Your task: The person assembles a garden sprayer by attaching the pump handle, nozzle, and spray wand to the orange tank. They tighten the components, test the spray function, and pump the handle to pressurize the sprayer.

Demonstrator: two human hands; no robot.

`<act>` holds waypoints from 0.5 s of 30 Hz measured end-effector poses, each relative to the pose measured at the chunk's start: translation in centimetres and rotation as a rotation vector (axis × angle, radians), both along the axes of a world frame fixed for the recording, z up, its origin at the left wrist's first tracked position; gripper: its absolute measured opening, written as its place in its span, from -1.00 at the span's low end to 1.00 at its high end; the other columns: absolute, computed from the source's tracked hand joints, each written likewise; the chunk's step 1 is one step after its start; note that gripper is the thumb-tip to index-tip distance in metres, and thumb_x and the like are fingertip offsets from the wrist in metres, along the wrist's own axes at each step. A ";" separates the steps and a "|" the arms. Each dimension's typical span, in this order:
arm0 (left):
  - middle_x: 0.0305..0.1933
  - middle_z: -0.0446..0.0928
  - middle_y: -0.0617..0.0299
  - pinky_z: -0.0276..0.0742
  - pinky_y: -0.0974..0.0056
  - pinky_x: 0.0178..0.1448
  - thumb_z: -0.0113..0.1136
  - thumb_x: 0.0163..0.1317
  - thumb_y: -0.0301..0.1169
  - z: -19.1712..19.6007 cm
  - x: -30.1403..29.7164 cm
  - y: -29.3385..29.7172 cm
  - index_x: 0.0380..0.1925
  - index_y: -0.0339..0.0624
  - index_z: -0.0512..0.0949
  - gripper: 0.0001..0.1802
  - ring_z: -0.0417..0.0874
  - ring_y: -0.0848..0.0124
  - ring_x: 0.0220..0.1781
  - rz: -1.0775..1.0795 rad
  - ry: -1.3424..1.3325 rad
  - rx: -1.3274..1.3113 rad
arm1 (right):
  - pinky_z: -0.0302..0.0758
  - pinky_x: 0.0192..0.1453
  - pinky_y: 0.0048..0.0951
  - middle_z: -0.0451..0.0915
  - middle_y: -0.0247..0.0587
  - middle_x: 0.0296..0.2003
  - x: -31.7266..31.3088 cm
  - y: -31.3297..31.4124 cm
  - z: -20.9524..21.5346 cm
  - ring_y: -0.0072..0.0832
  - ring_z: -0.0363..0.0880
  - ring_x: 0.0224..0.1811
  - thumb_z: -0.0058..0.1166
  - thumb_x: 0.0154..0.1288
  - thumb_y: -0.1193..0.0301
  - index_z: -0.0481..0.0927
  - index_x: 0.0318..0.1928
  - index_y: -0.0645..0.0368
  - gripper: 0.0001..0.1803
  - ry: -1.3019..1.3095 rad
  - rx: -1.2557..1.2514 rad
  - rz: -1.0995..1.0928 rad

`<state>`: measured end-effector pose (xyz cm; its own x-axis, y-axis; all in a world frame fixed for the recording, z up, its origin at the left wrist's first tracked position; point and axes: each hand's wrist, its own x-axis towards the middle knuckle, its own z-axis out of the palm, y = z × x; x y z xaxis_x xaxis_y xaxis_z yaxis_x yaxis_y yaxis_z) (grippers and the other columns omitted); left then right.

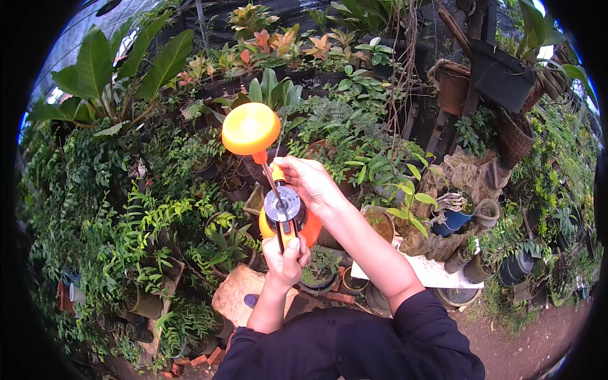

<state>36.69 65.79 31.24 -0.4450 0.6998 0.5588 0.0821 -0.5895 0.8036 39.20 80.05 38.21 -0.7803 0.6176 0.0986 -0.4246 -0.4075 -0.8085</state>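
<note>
A hand-held pump sprayer with an orange tank (311, 229) and a grey-black top is held out in front of me. Its round orange pump knob (251, 128) stands raised on a thin rod. My left hand (286, 263) is closed round the black handle, thumb near the trigger. The fingers of my right hand (309, 182) pinch the yellow nozzle (277, 172) at the sprayer's front. A thin streak, perhaps water, shows just beyond the nozzle. Leafy green plants (326, 130) stand behind it.
Dense potted plants surround me on the left and ahead. A black hanging planter (502, 77) and a brown pot (453, 88) are at upper right. A blue pot (453, 221) stands by a rock. Close by are a white slab (437, 271) and a stone slab (237, 288).
</note>
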 end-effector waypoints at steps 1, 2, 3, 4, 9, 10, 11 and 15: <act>-0.73 0.29 0.24 0.14 0.41 -0.72 0.05 0.28 -0.14 0.0 0.0 0.0 -0.59 -0.32 0.33 -0.55 0.28 0.53 -0.80 0.003 -0.009 0.001 | 0.34 -0.40 -0.65 0.73 -0.19 -0.30 0.0 0.0 0.0 -0.66 0.59 -0.38 0.14 0.34 0.36 0.61 -0.21 0.20 -0.84 -0.006 0.002 0.001; -0.73 0.29 0.24 0.14 0.41 -0.72 0.05 0.28 -0.14 0.0 0.1 0.0 -0.59 -0.32 0.33 -0.55 0.28 0.53 -0.80 -0.001 -0.018 0.007 | 0.33 -0.39 -0.65 0.73 -0.20 -0.29 0.0 0.0 -0.1 -0.66 0.59 -0.38 0.13 0.34 0.35 0.61 -0.20 0.19 -0.83 -0.006 0.008 0.004; -0.73 0.29 0.24 0.14 0.41 -0.72 0.05 0.28 -0.15 -0.1 0.1 0.1 -0.59 -0.32 0.33 -0.55 0.28 0.53 -0.80 0.000 -0.023 0.003 | 0.33 -0.39 -0.65 0.73 -0.21 -0.29 -0.1 0.1 -0.1 -0.67 0.59 -0.38 0.13 0.34 0.34 0.61 -0.20 0.19 -0.83 -0.007 0.013 0.008; -0.73 0.29 0.24 0.14 0.41 -0.72 0.05 0.28 -0.15 -0.1 0.2 0.1 -0.59 -0.32 0.33 -0.56 0.28 0.53 -0.80 -0.004 -0.027 0.003 | 0.33 -0.39 -0.64 0.73 -0.22 -0.29 -0.1 0.1 -0.1 -0.67 0.59 -0.38 0.12 0.34 0.33 0.61 -0.20 0.18 -0.83 -0.022 0.019 0.004; -0.73 0.30 0.24 0.14 0.41 -0.71 0.04 0.29 -0.16 -0.4 0.1 0.0 -0.59 -0.32 0.34 -0.56 0.28 0.53 -0.79 -0.002 0.005 0.008 | 0.31 -0.35 -0.63 0.74 -0.28 -0.27 -0.2 -0.1 0.1 -0.70 0.56 -0.38 0.06 0.36 0.31 0.61 -0.20 0.15 -0.81 -0.076 0.073 0.002; -0.74 0.30 0.24 0.14 0.41 -0.71 0.03 0.29 -0.16 -0.4 0.2 0.0 -0.59 -0.32 0.35 -0.57 0.28 0.53 -0.79 0.003 0.010 0.006 | 0.31 -0.35 -0.63 0.74 -0.29 -0.27 -0.2 -0.2 0.2 -0.71 0.56 -0.39 0.04 0.36 0.30 0.62 -0.20 0.14 -0.81 -0.093 0.091 -0.002; -0.74 0.30 0.24 0.14 0.41 -0.71 0.03 0.29 -0.17 -0.5 0.2 0.0 -0.59 -0.32 0.35 -0.57 0.28 0.53 -0.79 -0.002 0.018 0.012 | 0.31 -0.35 -0.63 0.74 -0.29 -0.27 -0.2 -0.3 0.3 -0.71 0.55 -0.39 0.03 0.37 0.30 0.62 -0.20 0.14 -0.80 -0.086 0.087 0.004; -0.74 0.30 0.24 0.14 0.41 -0.71 0.03 0.29 -0.17 -0.5 0.1 -0.1 -0.59 -0.33 0.35 -0.56 0.27 0.53 -0.80 0.023 0.043 0.007 | 0.30 -0.35 -0.63 0.74 -0.30 -0.28 -0.1 -0.6 0.6 -0.71 0.55 -0.39 -0.01 0.38 0.28 0.64 -0.20 0.13 -0.77 -0.084 0.113 0.009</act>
